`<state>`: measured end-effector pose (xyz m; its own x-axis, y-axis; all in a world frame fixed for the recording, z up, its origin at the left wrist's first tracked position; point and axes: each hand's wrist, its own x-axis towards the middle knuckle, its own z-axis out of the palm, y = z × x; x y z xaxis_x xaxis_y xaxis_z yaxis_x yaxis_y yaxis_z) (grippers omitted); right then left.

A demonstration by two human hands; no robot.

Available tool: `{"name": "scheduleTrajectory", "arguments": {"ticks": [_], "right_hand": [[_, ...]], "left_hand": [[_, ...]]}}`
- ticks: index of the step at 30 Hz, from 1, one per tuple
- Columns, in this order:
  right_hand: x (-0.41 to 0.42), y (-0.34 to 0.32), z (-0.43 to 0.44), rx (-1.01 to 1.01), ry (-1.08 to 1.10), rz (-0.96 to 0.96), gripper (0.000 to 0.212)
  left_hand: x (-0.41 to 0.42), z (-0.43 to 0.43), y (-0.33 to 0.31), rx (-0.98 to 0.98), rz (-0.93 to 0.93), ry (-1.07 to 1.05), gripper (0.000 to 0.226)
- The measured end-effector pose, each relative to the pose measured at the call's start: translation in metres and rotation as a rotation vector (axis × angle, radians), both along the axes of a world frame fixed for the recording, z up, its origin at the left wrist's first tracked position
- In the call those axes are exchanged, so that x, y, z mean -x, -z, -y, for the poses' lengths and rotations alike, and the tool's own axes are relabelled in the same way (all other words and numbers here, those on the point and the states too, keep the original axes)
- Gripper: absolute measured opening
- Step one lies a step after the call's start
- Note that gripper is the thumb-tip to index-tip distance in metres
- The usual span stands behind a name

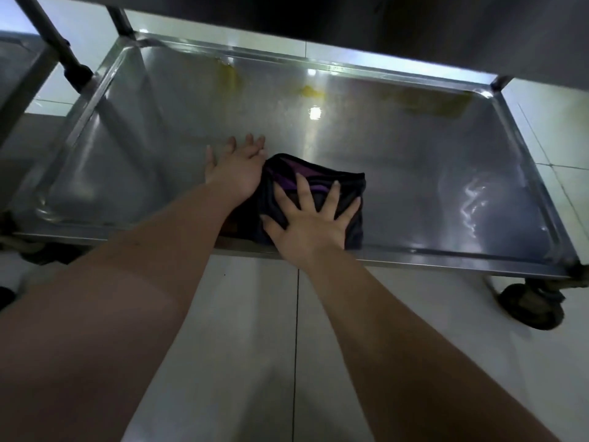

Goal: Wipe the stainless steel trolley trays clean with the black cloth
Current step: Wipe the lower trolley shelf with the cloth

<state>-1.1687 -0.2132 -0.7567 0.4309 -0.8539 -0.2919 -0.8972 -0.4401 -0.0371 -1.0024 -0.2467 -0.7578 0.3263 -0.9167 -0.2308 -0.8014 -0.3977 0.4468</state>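
Right hand [314,224] presses black cloth [322,183] flat on tray [414,161]; left hand [236,167] beside it.

Cloth [325,178]: black, with curved purple stripes across the upper fold. Tray [414,173]: silver-grey brushed steel, darker grey in the shaded corners, with a white glare spot [315,113] and white rippled reflections on the right side. Yellow stains [229,76] along the far wall: one bright patch left, a second small bright patch [310,92] in the middle, a wide dull olive-yellow smear [427,103] right. Floor [255,314]: plain white glossy tiles, thin dark grout lines [296,330]. Wheel [529,306]: black, brownish grime. Post [47,33]: grey metal with a black clamp [76,73].
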Motion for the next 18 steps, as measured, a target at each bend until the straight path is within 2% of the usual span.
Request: {"name": "scheduleTrajectory", "arguments": {"ticks": [3,5,7,10,13,18], "right_hand": [[0.007,-0.008,0.008,-0.044,-0.024,0.110,0.066],[0.032,-0.015,0.023,0.029,0.045,0.221,0.062],[0.060,-0.017,0.041,0.077,0.183,0.306,0.058],[0.087,-0.007,0.046,0.001,0.264,0.355,0.054],[0.092,0.004,0.041,0.009,0.246,0.428,0.053],[0.092,0.008,0.043,0.035,0.197,0.328,0.061]], "left_hand": [[-0.003,-0.008,-0.014,0.203,-0.250,-0.077,0.045],[0.006,-0.018,-0.028,0.389,-0.152,-0.015,0.043],[0.028,-0.026,-0.038,0.484,-0.010,0.184,0.041],[0.080,-0.038,-0.030,0.364,0.072,0.421,0.048],[0.108,-0.045,-0.005,0.128,0.189,0.346,0.059],[0.090,-0.009,0.007,0.100,0.362,0.175,0.080]]}}
